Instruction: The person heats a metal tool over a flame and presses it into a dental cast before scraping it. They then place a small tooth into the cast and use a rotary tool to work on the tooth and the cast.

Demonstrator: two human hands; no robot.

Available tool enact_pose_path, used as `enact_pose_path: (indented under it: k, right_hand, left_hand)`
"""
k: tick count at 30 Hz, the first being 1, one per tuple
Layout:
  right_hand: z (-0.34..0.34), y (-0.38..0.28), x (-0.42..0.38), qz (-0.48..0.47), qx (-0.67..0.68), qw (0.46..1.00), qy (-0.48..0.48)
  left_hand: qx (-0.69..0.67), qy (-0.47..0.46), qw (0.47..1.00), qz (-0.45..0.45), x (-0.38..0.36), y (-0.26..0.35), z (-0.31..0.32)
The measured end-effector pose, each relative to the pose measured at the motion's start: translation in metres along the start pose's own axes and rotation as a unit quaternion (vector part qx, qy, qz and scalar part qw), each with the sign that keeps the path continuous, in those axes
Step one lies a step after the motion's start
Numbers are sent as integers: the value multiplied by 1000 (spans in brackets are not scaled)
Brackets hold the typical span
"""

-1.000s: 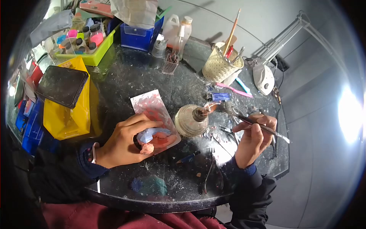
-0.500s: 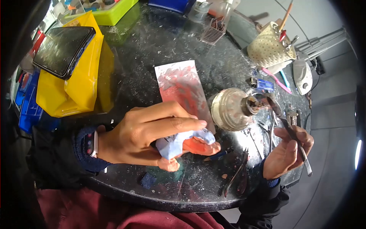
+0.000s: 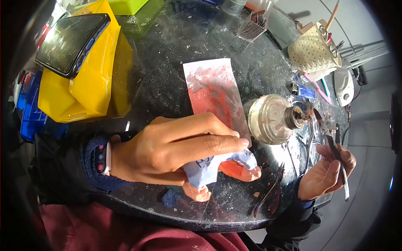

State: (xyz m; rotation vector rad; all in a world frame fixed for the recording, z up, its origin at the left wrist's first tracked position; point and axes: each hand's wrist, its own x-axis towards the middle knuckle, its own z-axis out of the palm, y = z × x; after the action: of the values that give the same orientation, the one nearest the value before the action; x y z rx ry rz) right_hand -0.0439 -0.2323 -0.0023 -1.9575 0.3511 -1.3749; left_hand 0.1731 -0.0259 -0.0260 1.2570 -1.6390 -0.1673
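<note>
My left hand [image 3: 184, 144] is closed around a pale blue dental cast [image 3: 200, 173], its fingers over the top and thumb below. Dark handwriting marks the cast, and red wax [image 3: 234, 169] covers its curved inner side. My right hand [image 3: 322, 178] pinches a dark metal wax knife [image 3: 345, 186], whose blade end lies close to the wick of a glass spirit burner [image 3: 268, 119]. Behind my left hand lies a strip [image 3: 213, 98] coated in red and whitish smears, partly hidden by the fingers.
A yellow box [image 3: 94, 92] with a phone [image 3: 71, 44] stands at left. Pliers [image 3: 272, 194] lie near the table's front edge, a blue lighter [image 3: 303, 91] beyond the burner. At back right are a perforated cup [image 3: 312, 50] of tools and a clear holder [image 3: 252, 27].
The camera view has shifted, so most of the table and both hands appear farther right. Both hands keep their holds, and the knife's blade stays by the burner wick.
</note>
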Motion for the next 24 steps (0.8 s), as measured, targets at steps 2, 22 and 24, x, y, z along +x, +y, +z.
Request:
enact_pose_path:
  k: [2,22,24]
  right_hand:
    - [-1,1,-1,1,-5,1000,9]
    - [0,1,-3,14,-20,1000,1]
    - [1,1,-4,13,-23,1000,13]
  left_hand:
    - [5,59,997,45,-2,-6,9]
    - [-181,-4,983,2,2,15,-15]
    - [-179,11,984,14,2,14,-11]
